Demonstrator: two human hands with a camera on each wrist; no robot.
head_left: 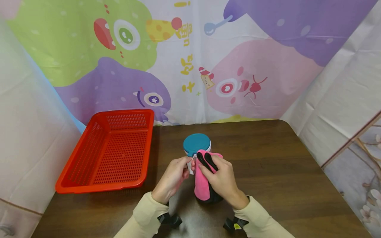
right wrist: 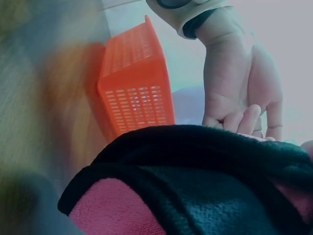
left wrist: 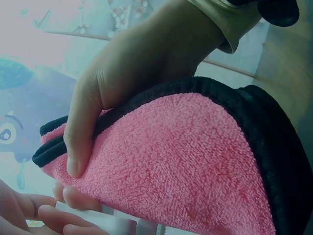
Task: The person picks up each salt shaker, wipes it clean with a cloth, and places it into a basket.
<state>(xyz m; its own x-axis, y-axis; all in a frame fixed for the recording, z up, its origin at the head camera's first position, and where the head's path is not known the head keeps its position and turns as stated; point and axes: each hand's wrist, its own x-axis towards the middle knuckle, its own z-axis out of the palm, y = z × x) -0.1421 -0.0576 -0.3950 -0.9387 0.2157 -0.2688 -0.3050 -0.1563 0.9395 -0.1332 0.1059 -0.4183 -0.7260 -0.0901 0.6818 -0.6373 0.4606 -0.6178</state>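
A white canister (head_left: 190,168) with a blue lid (head_left: 196,142) stands upright near the middle of the table. My left hand (head_left: 171,178) is at its near side, with thumb and fingers gripping a white part just below the lid's tab. In my right hand (head_left: 221,177) is a folded pink cloth (head_left: 202,186) with black edging, held between thumb and fingers. The cloth (left wrist: 181,161) hangs in front of the canister and hides part of it. In the left wrist view, the right fingertips come out under the cloth beside the left fingers.
A red plastic basket (head_left: 148,138) with slotted sides sits at the left of the brown table (head_left: 262,155). Behind the table hangs a curtain (head_left: 190,109) printed with cartoon monsters, and pale sheets close off both sides.
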